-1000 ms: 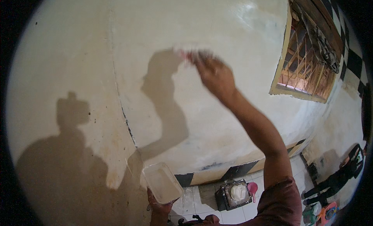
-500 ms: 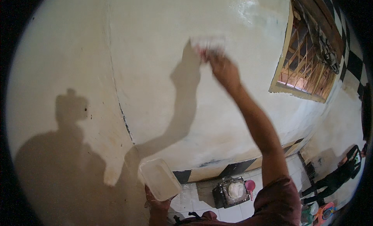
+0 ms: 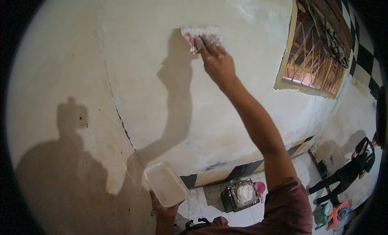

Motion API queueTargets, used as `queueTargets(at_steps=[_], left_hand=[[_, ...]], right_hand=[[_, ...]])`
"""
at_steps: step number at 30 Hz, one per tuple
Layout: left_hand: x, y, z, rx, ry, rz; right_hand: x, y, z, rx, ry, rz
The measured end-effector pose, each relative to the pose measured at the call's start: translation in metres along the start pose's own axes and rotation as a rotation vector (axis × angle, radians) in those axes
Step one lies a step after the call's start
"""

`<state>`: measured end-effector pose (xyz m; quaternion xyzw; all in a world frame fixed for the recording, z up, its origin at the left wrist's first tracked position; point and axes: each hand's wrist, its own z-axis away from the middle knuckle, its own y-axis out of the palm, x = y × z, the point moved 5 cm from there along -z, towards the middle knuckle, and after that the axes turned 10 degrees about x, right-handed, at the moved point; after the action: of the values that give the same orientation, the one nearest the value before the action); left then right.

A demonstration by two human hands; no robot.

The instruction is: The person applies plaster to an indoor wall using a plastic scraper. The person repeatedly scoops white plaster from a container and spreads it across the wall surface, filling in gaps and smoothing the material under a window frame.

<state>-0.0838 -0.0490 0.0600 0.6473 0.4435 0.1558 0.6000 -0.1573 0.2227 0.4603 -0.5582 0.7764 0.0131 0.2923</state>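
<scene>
Left hand (image 3: pixel 165 212), below tray (image 3: pixel 178 178): fingers partly hidden beneath it. Spreader (image 3: pixel 194 33), above tray: lower part covered by right hand (image 3: pixel 217 64). Maroon sleeve (image 3: pixel 289 202), right of tray: cropped by lower edge. Barred window (image 3: pixel 309 59), upper right of tray: top cropped. Second person (image 3: pixel 348 168), far right of tray: hands too small to make out.

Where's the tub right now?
Head view, lower part, left of centre: the tub is in the left hand's grip, below and right of the crack, left of the black box.
</scene>
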Motion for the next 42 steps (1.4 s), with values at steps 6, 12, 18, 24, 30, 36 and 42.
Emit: queueTargets(at_steps=[6, 12, 18, 24, 30, 36, 42], left_hand=[[0.003, -0.026, 0.002, -0.129, 0.046, 0.027], [0.007, -0.028, 0.0, -0.131, 0.035, 0.156], [0.012, -0.031, -0.004, -0.049, -0.012, 0.017], [0.012, -0.035, -0.004, -0.052, 0.008, 0.087], [0.009, -0.01, -0.003, -0.215, -0.042, 0.06], [0.019, -0.026, -0.006, -0.135, -0.094, 0.122], [0.017, -0.019, -0.011, -0.099, -0.1, 0.137]], right_hand=[[0.1, 0.061, 0.175, 0.285, -0.001, -0.148], [0.038, -0.018, 0.111, 0.206, 0.157, -0.121], [-0.074, -0.059, -0.077, -0.131, 0.064, 0.117], [-0.075, -0.034, -0.094, 0.086, 0.038, 0.122], [0.053, 0.042, 0.119, 0.27, -0.065, 0.067], [0.051, -0.004, 0.139, 0.204, -0.006, -0.12], [-0.047, -0.031, 0.001, -0.09, 0.029, 0.089]])
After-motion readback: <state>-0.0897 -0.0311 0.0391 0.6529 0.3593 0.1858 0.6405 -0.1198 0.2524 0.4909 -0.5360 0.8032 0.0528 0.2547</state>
